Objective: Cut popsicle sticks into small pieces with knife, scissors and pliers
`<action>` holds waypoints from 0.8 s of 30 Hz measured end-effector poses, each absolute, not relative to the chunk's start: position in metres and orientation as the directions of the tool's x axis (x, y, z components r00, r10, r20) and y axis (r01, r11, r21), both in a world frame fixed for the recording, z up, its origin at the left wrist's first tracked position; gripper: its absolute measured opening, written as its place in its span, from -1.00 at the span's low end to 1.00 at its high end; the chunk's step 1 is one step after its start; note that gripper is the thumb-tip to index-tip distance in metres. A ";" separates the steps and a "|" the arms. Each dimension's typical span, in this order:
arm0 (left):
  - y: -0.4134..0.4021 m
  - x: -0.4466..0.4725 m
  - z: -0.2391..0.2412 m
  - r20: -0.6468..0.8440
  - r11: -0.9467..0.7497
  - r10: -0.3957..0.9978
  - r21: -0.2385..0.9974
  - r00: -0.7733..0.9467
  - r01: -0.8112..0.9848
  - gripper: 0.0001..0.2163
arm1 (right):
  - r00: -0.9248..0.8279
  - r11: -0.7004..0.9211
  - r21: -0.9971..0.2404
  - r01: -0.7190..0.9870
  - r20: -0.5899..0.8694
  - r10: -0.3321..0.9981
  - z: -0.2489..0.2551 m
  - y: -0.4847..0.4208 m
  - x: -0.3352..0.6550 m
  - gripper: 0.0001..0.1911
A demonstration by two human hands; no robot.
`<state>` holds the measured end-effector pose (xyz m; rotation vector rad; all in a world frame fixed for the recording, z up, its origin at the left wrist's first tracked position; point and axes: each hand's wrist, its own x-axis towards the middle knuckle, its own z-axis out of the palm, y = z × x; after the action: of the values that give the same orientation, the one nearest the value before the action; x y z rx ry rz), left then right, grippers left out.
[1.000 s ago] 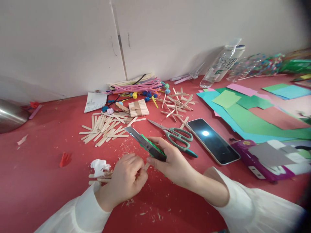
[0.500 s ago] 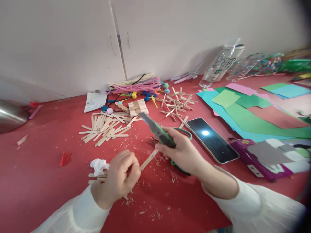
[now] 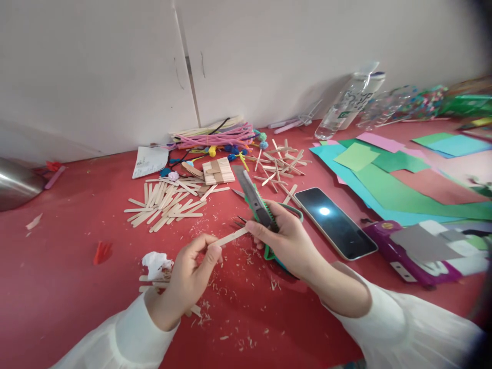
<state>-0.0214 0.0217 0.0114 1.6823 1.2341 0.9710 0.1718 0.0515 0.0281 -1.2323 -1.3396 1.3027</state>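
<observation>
My left hand [image 3: 188, 274] pinches one end of a thin wooden craft stick [image 3: 230, 237], which points up and right above the red table [image 3: 69, 287]. My right hand [image 3: 286, 241] is closed round a green utility knife [image 3: 255, 200] with its grey blade extended up and to the left. The thumb of that hand sits at the stick's far end. Wood shavings [image 3: 246, 261] lie scattered on the table under both hands. Green-handled scissors [image 3: 288, 210] lie mostly hidden behind my right hand.
A heap of craft sticks [image 3: 165, 202] and a small glued stick panel [image 3: 218, 171] lie beyond the hands, with pipe cleaners [image 3: 215, 138] by the wall. A phone [image 3: 336, 221], coloured paper [image 3: 388, 179], a purple case [image 3: 407, 256] and a plastic bottle [image 3: 348, 105] are at right.
The knife has swung away from the stick, up and to the right, its blade now more upright. My left hand has opened its fist into a pinch, exposing more of the stick.
</observation>
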 end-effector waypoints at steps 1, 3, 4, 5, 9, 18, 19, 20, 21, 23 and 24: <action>0.023 -0.021 0.012 0.129 -0.185 0.974 0.930 0.188 0.319 -0.72 | -0.171 -0.047 -0.993 0.110 -0.065 0.983 0.029 0.051 0.172 -0.70; 0.024 -0.021 0.013 0.149 -0.174 0.982 0.947 0.112 0.270 -0.67 | -0.258 -0.063 -0.986 0.154 -0.102 0.961 0.029 0.048 0.170 -0.74; 0.025 -0.021 0.013 0.140 -0.157 0.987 0.956 0.083 0.247 -0.67 | -0.288 -0.081 -0.984 0.159 -0.125 0.949 0.030 0.047 0.169 -0.74; 0.026 -0.021 0.013 0.116 -0.129 0.991 0.965 0.068 0.227 -0.68 | -0.310 -0.106 -0.982 0.158 -0.151 0.939 0.030 0.046 0.168 -0.74; 0.026 -0.018 0.009 -0.007 -0.015 0.993 0.983 0.116 0.185 -0.77 | -0.309 -0.158 -0.978 0.137 -0.194 0.931 0.029 0.041 0.159 -0.68; 0.026 -0.016 0.013 -0.069 0.030 0.979 0.979 0.191 0.200 -0.76 | -0.356 -0.042 -0.992 0.123 -0.084 0.931 0.018 0.032 0.153 -0.77; 0.026 -0.017 0.013 -0.076 0.038 0.976 0.982 0.202 0.184 -0.76 | -0.344 -0.028 -0.990 0.139 -0.075 0.936 0.018 0.032 0.153 -0.77; 0.025 -0.017 0.013 -0.077 0.039 0.974 0.984 0.214 0.176 -0.75 | -0.330 -0.017 -0.988 0.156 -0.069 0.942 0.019 0.033 0.153 -0.78; 0.024 -0.018 0.013 -0.076 0.035 0.970 0.984 0.231 0.177 -0.74 | -0.316 -0.011 -0.985 0.169 -0.065 0.947 0.019 0.034 0.153 -0.79; 0.022 -0.017 0.013 -0.088 0.037 0.956 0.983 0.280 0.182 -0.72 | -0.302 -0.007 -0.984 0.179 -0.061 0.951 0.020 0.034 0.153 -0.81; 0.021 -0.017 0.012 -0.105 0.053 0.947 0.983 0.305 0.176 -0.72 | -0.302 -0.002 -0.984 0.176 -0.056 0.952 0.020 0.034 0.153 -0.81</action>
<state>-0.0170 0.0212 0.0122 1.4023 1.1223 0.8303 0.1535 0.0345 0.0203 -1.1980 -1.5587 1.3714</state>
